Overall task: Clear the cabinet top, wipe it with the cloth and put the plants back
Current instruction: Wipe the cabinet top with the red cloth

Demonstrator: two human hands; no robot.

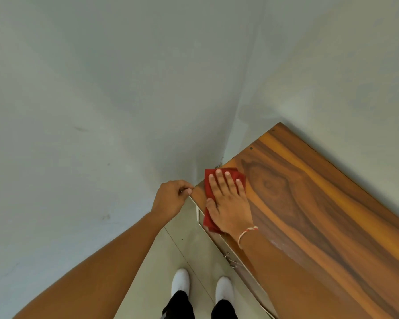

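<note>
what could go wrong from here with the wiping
The red cloth already hangs over the near corner of the cabinet top, so a stroke from the flat right hand could drag it off. Pale smears near the front edge may get missed. The left hand curled at the corner edge could get bumped.

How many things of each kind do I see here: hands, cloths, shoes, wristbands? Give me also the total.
Hands: 2, the left hand at the cabinet top edge, the right hand flat on the cloth
Cloths: 1, the red cloth
Shoes: 2, white
Wristbands: 1, the wristband
Total: 6
</note>
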